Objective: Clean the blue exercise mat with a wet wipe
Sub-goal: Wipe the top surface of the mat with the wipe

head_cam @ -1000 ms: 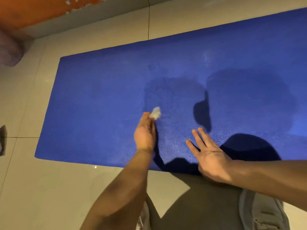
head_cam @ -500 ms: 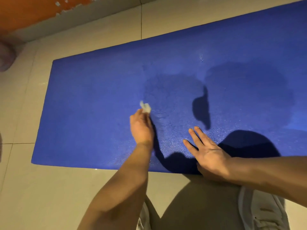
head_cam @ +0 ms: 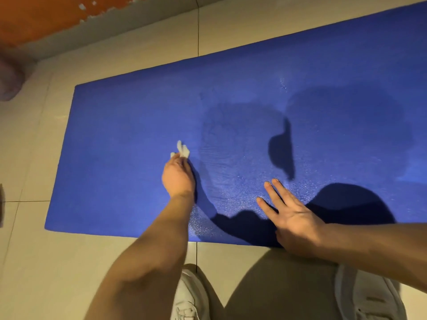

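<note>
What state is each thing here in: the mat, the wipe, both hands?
blue mat: unrolled flat on the tiled floor, with a darker, damp-looking patch in the middle.
wet wipe: crumpled, pinched by fingertips against the mat.
left hand: gripping the wipe.
right hand: open, fingers spread, flat on the mat's near edge.

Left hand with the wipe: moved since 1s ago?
Yes: left hand slid the wipe leftward, clear of the dark patch on the mat.
</note>
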A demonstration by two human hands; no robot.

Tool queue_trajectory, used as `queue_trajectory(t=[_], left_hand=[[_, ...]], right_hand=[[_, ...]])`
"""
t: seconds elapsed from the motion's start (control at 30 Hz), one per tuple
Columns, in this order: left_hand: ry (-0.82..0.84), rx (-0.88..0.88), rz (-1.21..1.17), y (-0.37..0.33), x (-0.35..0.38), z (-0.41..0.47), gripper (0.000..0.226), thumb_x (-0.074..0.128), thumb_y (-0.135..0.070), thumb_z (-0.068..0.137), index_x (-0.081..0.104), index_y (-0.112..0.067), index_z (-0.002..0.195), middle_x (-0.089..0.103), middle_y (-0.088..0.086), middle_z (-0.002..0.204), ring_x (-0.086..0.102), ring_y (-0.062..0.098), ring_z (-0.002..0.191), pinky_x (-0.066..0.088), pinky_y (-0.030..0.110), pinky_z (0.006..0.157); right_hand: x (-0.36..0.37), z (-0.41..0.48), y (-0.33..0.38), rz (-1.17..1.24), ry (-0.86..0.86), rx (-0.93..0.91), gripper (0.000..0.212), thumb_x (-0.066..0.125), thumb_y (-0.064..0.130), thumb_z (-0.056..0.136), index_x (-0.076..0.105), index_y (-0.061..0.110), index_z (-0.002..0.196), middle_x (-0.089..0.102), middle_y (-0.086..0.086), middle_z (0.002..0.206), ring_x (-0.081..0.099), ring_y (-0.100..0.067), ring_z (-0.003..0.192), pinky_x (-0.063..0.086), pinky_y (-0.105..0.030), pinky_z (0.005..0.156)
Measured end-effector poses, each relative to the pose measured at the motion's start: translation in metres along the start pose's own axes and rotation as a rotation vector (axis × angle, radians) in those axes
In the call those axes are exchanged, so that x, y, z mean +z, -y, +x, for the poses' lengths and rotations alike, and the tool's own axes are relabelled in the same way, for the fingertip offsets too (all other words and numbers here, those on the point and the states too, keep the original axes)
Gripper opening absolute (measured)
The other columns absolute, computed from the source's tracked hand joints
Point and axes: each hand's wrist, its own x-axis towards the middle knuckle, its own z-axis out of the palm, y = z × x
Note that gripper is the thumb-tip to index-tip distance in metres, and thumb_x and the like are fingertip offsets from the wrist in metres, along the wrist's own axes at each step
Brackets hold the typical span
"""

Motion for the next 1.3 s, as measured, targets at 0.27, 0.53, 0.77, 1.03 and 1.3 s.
queue_trajectory(t=[0.27,0.53,0.77,1.03,1.3], left_hand=[[0.067,0.335,-0.151,-0.055,0.026,-0.048,0.029,0.051,-0.018,0.104,0.067,-0.021,0.128,0.065,-0.009,0.129,0.052,-0.006,0.112,0.04,0.005,0.079],[0.063,0.018,-0.064,0.016,-0.007,0.032,0.027,0.049,-0.017,0.101,0.072,-0.018,0.115,0.064,0.002,0.133,0.061,0.028,0.116,0.043,0.027,0.088],[0.04,-0.022,-0.261,-0.046,0.025,-0.003,0.023,0.049,-0.016,0.101,0.071,-0.013,0.108,0.07,0.004,0.115,0.064,0.026,0.105,0.039,0.019,0.075],[0.175,0.506,-0.131,-0.047,0.03,-0.01,0.035,0.045,-0.04,0.103,0.055,-0.048,0.136,0.056,-0.015,0.142,0.049,0.002,0.131,0.043,0.022,0.105],[0.063,-0.144,-0.024,0.001,0.0,0.042,0.025,0.049,-0.022,0.1,0.072,-0.017,0.106,0.072,0.01,0.11,0.065,0.036,0.095,0.041,0.03,0.072]], right_hand=[[-0.002,0.026,-0.001,-0.052,-0.247,0.005,0.074,0.044,0.032,0.087,0.032,0.01,0.157,0.008,-0.027,0.165,-0.003,-0.043,0.154,0.0,-0.048,0.124],[-0.084,0.097,-0.077,-0.127,-0.406,0.368,0.074,0.027,0.055,0.096,0.022,0.018,0.161,0.004,-0.026,0.165,0.001,-0.049,0.151,0.012,-0.058,0.12],[-0.077,0.099,-0.077,-0.144,-0.357,0.383,0.08,0.026,0.06,0.1,-0.005,0.02,0.161,-0.016,-0.025,0.164,-0.018,-0.048,0.15,-0.003,-0.059,0.122],[-0.07,0.103,-0.079,-0.16,-0.444,0.404,0.084,0.013,0.064,0.09,0.013,0.021,0.162,-0.003,-0.025,0.166,-0.01,-0.048,0.151,0.0,-0.06,0.122],[-0.073,0.101,-0.077,-0.178,-0.399,0.405,0.079,0.02,0.064,0.097,-0.004,0.025,0.161,-0.014,-0.022,0.166,-0.019,-0.047,0.15,-0.003,-0.059,0.122]])
